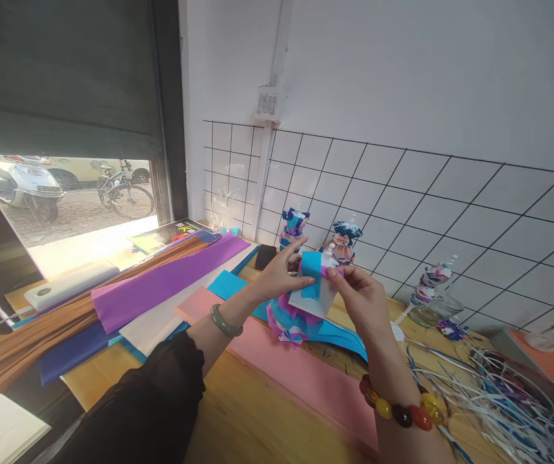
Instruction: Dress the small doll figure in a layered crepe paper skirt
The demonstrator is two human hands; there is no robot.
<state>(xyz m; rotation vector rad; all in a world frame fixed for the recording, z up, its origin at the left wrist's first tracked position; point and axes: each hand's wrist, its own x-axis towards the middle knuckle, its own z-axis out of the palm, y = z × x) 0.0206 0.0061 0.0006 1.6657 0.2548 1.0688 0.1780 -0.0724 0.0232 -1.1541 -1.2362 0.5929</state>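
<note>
A small dress form with a ruffled blue and purple skirt [286,322] stands in front of me. White pearl-like beads [331,249] show at its top. Across its upper part lie a blue strip [312,264] and a white sheet [301,301], which hide much of it. My left hand [277,280] has its thumb on the blue strip, with its fingers bent behind the strip's left side. Between thumb and forefinger, my right hand [361,296] pinches a purple strip [326,272] at the right side of the form.
Pink sheet material [277,367] and a blue length [339,335] lie on the wooden table. Purple [171,277] and brown [40,341] material is at left, near a phone [265,257]. Dressed forms [343,240] stand behind. Tangled ribbons [504,393] and a glass jar [436,314] lie right.
</note>
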